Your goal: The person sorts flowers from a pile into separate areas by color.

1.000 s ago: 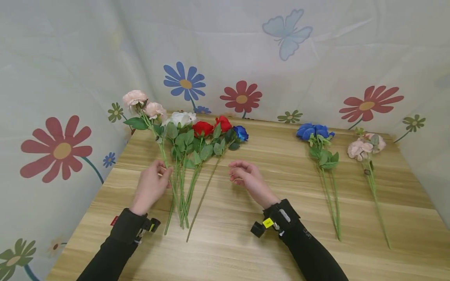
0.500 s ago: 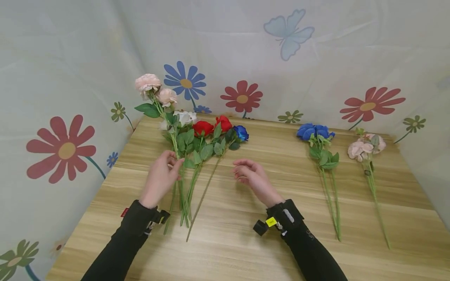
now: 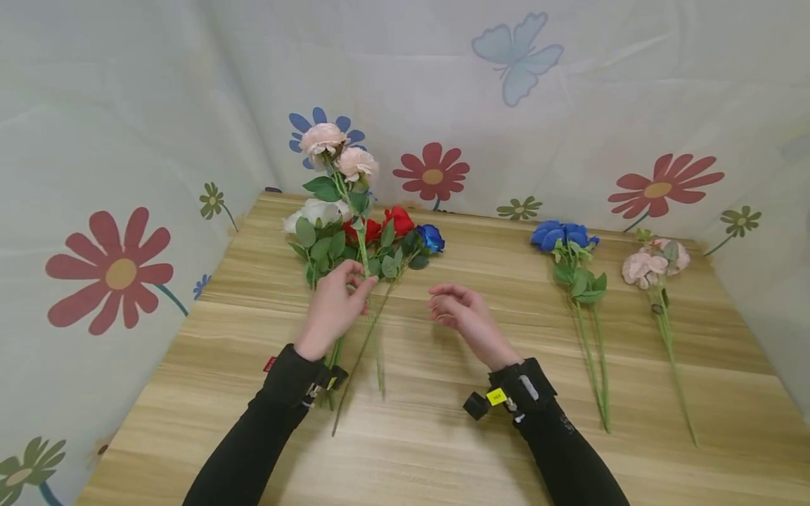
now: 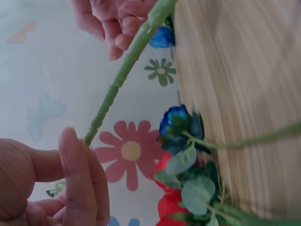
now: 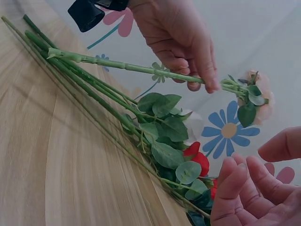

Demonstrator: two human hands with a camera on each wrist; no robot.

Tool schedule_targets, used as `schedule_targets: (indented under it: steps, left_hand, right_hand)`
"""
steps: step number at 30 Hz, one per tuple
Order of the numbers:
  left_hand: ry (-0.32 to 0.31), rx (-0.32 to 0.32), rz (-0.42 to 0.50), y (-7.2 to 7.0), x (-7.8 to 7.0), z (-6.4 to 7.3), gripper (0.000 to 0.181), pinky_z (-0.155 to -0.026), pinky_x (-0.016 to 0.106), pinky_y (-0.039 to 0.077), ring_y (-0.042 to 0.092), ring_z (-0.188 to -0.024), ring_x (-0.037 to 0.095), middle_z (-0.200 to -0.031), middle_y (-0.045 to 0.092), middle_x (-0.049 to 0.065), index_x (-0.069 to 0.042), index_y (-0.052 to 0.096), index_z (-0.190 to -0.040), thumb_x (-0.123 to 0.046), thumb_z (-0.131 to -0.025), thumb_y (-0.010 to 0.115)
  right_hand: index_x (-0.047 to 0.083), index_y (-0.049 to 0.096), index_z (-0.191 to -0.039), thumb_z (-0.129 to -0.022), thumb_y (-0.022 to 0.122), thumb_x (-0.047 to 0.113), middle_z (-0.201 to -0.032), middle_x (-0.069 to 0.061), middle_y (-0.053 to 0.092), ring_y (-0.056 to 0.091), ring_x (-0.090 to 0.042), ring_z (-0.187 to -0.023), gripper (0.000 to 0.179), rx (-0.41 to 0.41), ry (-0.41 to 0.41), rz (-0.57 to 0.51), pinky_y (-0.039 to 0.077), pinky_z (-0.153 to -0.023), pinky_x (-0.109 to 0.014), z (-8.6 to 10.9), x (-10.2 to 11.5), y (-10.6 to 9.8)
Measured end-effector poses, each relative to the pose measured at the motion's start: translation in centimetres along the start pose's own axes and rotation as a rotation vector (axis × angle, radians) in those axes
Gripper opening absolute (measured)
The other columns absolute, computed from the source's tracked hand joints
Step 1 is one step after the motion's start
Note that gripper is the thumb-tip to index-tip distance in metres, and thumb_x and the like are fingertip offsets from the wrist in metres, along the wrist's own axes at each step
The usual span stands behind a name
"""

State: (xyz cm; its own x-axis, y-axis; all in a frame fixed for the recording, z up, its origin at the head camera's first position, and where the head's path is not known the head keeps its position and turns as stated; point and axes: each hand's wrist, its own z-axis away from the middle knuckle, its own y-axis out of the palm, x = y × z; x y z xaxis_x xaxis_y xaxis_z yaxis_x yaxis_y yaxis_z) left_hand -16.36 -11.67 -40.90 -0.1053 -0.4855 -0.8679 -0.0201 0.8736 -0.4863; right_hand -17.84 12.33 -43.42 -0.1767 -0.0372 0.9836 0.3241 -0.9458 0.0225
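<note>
My left hand (image 3: 338, 302) pinches the green stem (image 4: 123, 66) of a pale pink flower (image 3: 324, 140) between thumb and fingers. Its two blooms stand up above the other flowers, and the lower stem hangs raised off the table in the right wrist view. My right hand (image 3: 465, 313) hovers to the right of it, fingers loosely curved, holding nothing. Behind and below the left hand lie a white flower (image 3: 319, 212), red roses (image 3: 399, 221) and a blue rose (image 3: 431, 239), their stems pointing toward me. The left hand and wrist cover part of those stems.
On the right of the wooden table (image 3: 481, 450) lie blue flowers (image 3: 563, 236) on two stems and a pale pink flower (image 3: 645, 268). A white cloth (image 3: 569, 126) printed with flowers and a butterfly hangs behind the table's back edge.
My left hand has lifted the pink flower and carried it rightward, across the white and red flowers. The right hand has shifted slightly to the right.
</note>
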Motion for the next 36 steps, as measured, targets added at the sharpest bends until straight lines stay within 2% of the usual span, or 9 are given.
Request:
schedule_targets:
  steps: [6, 10, 14, 17, 22, 25, 28, 31, 36]
  left_hand:
    - [0.032, 0.04, 0.071, 1.5, -0.9, -0.7, 0.022, -0.06, 0.031, 0.056, 0.066, -0.058, 0.019, -0.09, 0.07, 0.019, -0.003, 0.06, -0.114, -0.021, -0.102, 0.062]
    - [0.037, 0.065, 0.079, 2.3, -1.1, -1.0, 0.021, -0.058, 0.029, 0.052, 0.069, -0.065, 0.032, -0.088, 0.07, 0.017, -0.005, 0.06, -0.111, -0.023, -0.102, 0.062]
    - [0.051, 0.095, 0.077, 2.7, -0.9, -1.1, 0.019, -0.057, 0.027, 0.048, 0.068, -0.073, 0.041, -0.089, 0.07, 0.017, -0.005, 0.06, -0.108, -0.023, -0.102, 0.061]
    - [0.076, 0.098, 0.059, 2.9, -0.6, -1.3, 0.019, -0.057, 0.027, 0.047, 0.068, -0.073, 0.038, -0.089, 0.071, 0.016, -0.005, 0.061, -0.108, -0.023, -0.102, 0.061]
    - [0.105, 0.09, 0.015, 3.3, -0.3, -1.5, 0.02, -0.062, 0.027, 0.047, 0.065, -0.071, 0.022, -0.088, 0.072, 0.012, -0.007, 0.063, -0.108, -0.025, -0.101, 0.062]
    - [0.114, 0.084, 0.001, 3.6, -0.2, -1.5, 0.02, -0.065, 0.027, 0.048, 0.064, -0.072, 0.017, -0.088, 0.072, 0.011, -0.007, 0.064, -0.107, -0.026, -0.101, 0.063]
    - [0.109, 0.083, 0.003, 3.9, -0.2, -1.5, 0.02, -0.068, 0.028, 0.049, 0.064, -0.073, 0.018, -0.087, 0.072, 0.01, -0.007, 0.064, -0.107, -0.026, -0.101, 0.063]
    - [0.105, 0.078, -0.008, 4.2, -0.1, -1.4, 0.019, -0.069, 0.028, 0.049, 0.064, -0.075, 0.019, -0.087, 0.072, 0.009, -0.007, 0.064, -0.106, -0.025, -0.1, 0.064]
    - [0.117, 0.063, -0.037, 4.4, -0.1, -1.4, 0.021, -0.069, 0.029, 0.05, 0.067, -0.077, 0.021, -0.086, 0.073, 0.009, -0.007, 0.064, -0.106, -0.026, -0.099, 0.066]
  right_hand:
    - [-0.01, 0.05, -0.133, -0.104, 0.052, 0.016, -0.101, 0.0, 0.067, 0.064, -0.011, -0.09, 0.039, 0.019, -0.013, 0.078, 0.055, -0.087, -0.029, -0.1, -0.3, -0.6]
    - [-0.01, 0.053, -0.132, -0.101, 0.053, 0.014, -0.107, -0.012, 0.067, 0.065, -0.013, -0.091, 0.038, 0.045, -0.023, 0.134, 0.055, -0.086, -0.03, -0.1, -0.6, -0.7]
    - [-0.009, 0.053, -0.133, -0.1, 0.053, 0.013, -0.117, -0.025, 0.065, 0.067, -0.021, -0.097, 0.04, 0.087, -0.023, 0.185, 0.056, -0.086, -0.031, 0.0, -0.7, -0.6]
    - [-0.007, 0.053, -0.135, -0.101, 0.053, 0.014, -0.124, -0.029, 0.063, 0.067, -0.029, -0.103, 0.041, 0.139, -0.018, 0.219, 0.056, -0.088, -0.033, 0.2, -0.7, -0.4]
    - [-0.007, 0.052, -0.138, -0.101, 0.055, 0.015, -0.127, -0.028, 0.063, 0.066, -0.035, -0.108, 0.043, 0.244, -0.002, 0.255, 0.057, -0.091, -0.038, 0.4, -0.9, 0.1]
    - [-0.007, 0.053, -0.138, -0.101, 0.056, 0.015, -0.125, -0.028, 0.064, 0.068, -0.029, -0.104, 0.043, 0.282, 0.004, 0.266, 0.058, -0.092, -0.041, 0.4, -1.1, 0.6]
    - [-0.009, 0.054, -0.134, -0.101, 0.057, 0.015, -0.121, -0.031, 0.065, 0.069, -0.021, -0.096, 0.041, 0.312, -0.01, 0.279, 0.059, -0.09, -0.042, 0.3, -1.4, 1.0]
    - [-0.012, 0.056, -0.129, -0.1, 0.059, 0.015, -0.119, -0.032, 0.066, 0.067, -0.012, -0.088, 0.039, 0.329, -0.022, 0.274, 0.06, -0.085, -0.038, 0.3, -1.7, 1.3]
    - [-0.013, 0.058, -0.121, -0.1, 0.059, 0.012, -0.113, -0.033, 0.067, 0.065, -0.009, -0.08, 0.033, 0.318, -0.036, 0.257, 0.06, -0.077, -0.029, 0.2, -1.9, 1.6]
